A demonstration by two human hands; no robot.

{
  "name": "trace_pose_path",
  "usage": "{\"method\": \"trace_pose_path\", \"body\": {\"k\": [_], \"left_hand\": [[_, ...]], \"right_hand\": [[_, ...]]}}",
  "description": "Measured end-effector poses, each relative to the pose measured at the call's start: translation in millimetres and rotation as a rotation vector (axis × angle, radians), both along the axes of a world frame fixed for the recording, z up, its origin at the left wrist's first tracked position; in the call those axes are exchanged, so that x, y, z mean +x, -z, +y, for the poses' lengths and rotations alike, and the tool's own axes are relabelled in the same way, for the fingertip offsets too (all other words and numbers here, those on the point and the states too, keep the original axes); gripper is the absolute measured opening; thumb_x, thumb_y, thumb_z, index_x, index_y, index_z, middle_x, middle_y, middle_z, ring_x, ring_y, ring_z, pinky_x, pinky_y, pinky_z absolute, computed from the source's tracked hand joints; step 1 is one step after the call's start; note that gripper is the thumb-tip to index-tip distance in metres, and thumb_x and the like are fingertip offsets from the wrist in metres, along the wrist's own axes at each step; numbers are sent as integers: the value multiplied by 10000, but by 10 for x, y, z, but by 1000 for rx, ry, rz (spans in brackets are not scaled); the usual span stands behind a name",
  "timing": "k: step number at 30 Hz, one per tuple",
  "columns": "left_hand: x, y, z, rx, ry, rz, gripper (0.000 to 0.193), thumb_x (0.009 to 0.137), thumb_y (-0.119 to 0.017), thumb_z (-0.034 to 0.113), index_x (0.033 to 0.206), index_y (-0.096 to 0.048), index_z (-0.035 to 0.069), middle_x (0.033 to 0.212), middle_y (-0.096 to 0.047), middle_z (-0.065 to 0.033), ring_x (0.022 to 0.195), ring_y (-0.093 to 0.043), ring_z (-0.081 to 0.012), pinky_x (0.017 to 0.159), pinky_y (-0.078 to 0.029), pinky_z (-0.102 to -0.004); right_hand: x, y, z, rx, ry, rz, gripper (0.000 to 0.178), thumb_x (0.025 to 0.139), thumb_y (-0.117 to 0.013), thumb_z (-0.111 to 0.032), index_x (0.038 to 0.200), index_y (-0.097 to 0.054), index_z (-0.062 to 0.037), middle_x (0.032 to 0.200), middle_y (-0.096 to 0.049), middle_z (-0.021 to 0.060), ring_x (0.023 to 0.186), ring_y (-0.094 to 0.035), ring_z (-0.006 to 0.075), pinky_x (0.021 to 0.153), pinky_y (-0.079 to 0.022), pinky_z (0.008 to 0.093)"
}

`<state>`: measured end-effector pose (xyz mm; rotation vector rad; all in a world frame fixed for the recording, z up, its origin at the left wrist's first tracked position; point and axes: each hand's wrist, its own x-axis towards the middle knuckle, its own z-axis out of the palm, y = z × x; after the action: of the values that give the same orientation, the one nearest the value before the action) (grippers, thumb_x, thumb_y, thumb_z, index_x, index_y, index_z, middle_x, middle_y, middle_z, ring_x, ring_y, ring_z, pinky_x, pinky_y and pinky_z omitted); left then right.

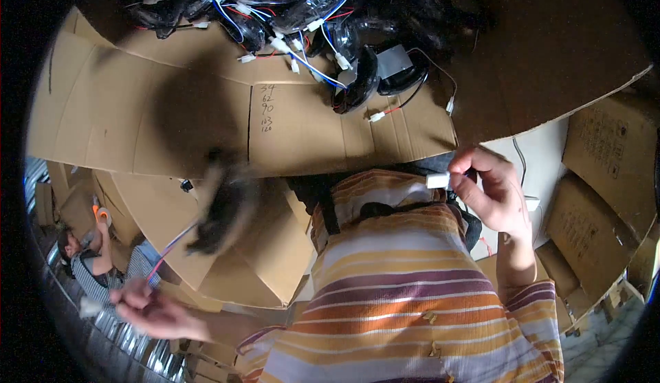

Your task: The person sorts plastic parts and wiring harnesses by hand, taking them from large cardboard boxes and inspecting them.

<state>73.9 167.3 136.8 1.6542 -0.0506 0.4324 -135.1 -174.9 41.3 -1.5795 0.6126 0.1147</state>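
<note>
My left hand [155, 315], blurred by motion, is closed on a thin cable [165, 252] of red, blue and white wires. A white connector [89, 307] shows beyond its fingertips. The cable runs up to a dark, smeared lamp unit [223, 208] over an open cardboard box [151, 211]. On the right, my right hand [491, 187] pinches a white plug connector [437, 181] between thumb and fingers, in front of my striped clothing. What lies behind that connector is mostly hidden by the fingers.
Ahead, a cardboard sheet [185, 128] bears several lamp units [357, 80] with loose wires and white connectors. Brown cartons [605, 170] stand on the right. At far left, another person [96, 259] holds an orange-and-white object [102, 214]. A dark cable [520, 159] hangs near my right hand.
</note>
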Motion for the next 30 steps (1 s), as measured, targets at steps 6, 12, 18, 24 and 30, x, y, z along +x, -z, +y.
{"method": "trace_pose_path", "body": {"k": [6,12,18,24,30], "left_hand": [[413,-100,1181,899,-544,-619,292,791,-462,236,756,-580,-29,699,-521,-80,583,-455,-161,518,-371,-264],[724,1688,1926,920,-234,-20,256,820,-421,213,858,-545,-8,709,-521,-51,637,-477,-135,550,-407,-251],[96,1810,494,496,112,230,287,845,-361,219,877,-508,-26,858,-513,-102,832,-468,-160,723,-380,-268],[-290,1970,-1461,645,947,249,233,747,-499,39,979,-496,23,904,-513,-124,809,-524,-221,727,-414,-276],[115,3004,-1683,1416,1210,-107,267,660,-512,66,919,-545,122,1055,-442,-71,990,-416,-238,791,-345,-370]], "right_hand": [[52,21,141,96,-78,-19,71,734,-510,-66,782,-519,-14,688,-534,42,605,-495,84,534,-396,213],[126,48,194,47,-114,-55,42,682,-529,9,718,-512,-1,687,-493,44,624,-461,108,540,-353,223],[121,87,226,40,-94,-36,27,680,-525,7,702,-511,1,664,-488,48,616,-463,121,532,-352,230],[202,114,223,27,-139,-87,31,673,-526,9,701,-512,3,654,-484,47,601,-462,125,522,-353,231],[88,143,221,-4,-151,-70,52,692,-530,-28,738,-518,-5,681,-526,93,608,-529,197,540,-403,266]]}}
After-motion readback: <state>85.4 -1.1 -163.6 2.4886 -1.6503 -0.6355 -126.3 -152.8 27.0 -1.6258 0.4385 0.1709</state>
